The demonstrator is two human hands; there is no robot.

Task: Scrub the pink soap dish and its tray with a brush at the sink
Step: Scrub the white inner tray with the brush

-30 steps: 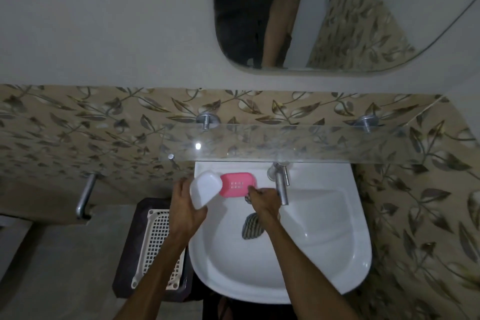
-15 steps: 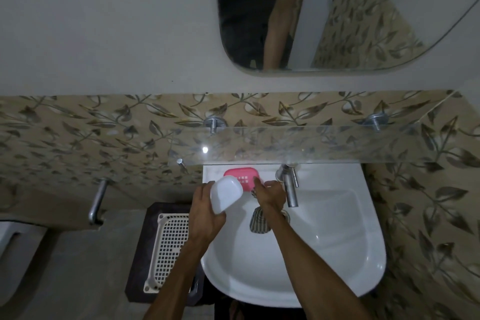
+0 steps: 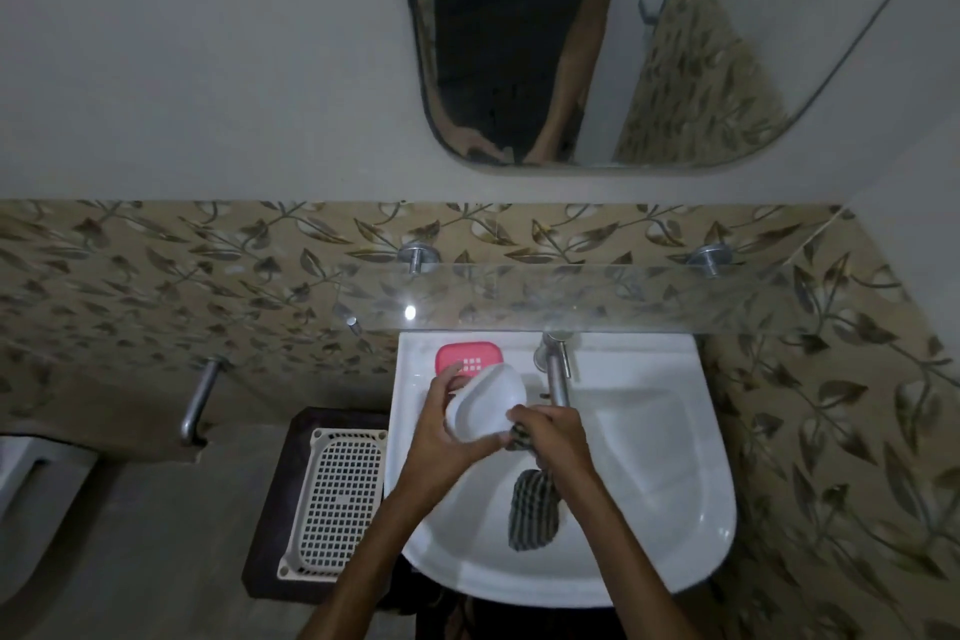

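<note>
The pink soap dish [image 3: 470,357] lies on the back ledge of the white sink [image 3: 654,463], left of the tap; nothing touches it. My left hand [image 3: 441,437] grips the white oval tray [image 3: 485,403] and holds it tilted over the basin. My right hand [image 3: 558,437] is closed on a dark striped brush [image 3: 535,509]. One end of the brush meets the tray's lower edge and the rest hangs down over the basin. The tray hides the pink dish's front edge.
A chrome tap [image 3: 557,379] sticks out just right of the tray. A glass shelf [image 3: 623,296] overhangs the sink's back edge. Left of the sink, a white perforated basket [image 3: 343,499] rests on a dark stand. A metal bar [image 3: 200,400] is on the left wall.
My right hand left the pink dish and came down to the tray with the brush. My left hand carried the white tray right, over the basin.
</note>
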